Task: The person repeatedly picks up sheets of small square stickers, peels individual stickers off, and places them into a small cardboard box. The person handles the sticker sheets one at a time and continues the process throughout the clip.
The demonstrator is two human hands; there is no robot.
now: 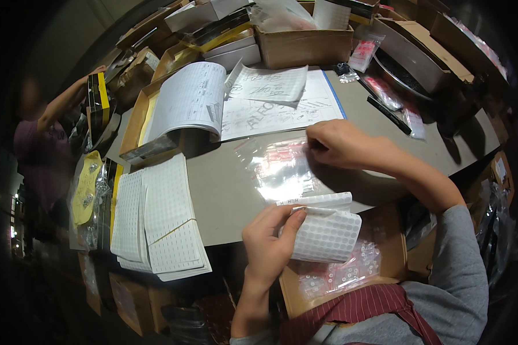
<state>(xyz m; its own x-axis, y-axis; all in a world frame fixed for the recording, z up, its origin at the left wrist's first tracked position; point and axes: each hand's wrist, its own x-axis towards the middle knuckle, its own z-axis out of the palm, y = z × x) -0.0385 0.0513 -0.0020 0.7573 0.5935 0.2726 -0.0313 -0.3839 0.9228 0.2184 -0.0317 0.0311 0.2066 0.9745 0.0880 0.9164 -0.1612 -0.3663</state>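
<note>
My left hand [270, 238] grips a folded sheet of small round white stickers [328, 233] between thumb and fingers, near the table's front edge. The sheet's upper edge curls over and shows a row of printed marks. Past it, my right hand [336, 144] is closed with fingers curled, at the right edge of clear plastic zip bags [279, 164] with red marks lying on the table. Whatever its fingertips hold, if anything, is hidden. Below the sheet, more clear bags with small round labels [357, 267] lie in an open cardboard box [290, 293].
Left on the table lie sticker sheets [170, 215] bound with a rubber band. Behind are a stack of papers [184, 100], a clipboard with written sheets [322, 106], a black marker [388, 115] and cardboard boxes [305, 49]. Another person [46, 138] stands at far left, reaching to a box.
</note>
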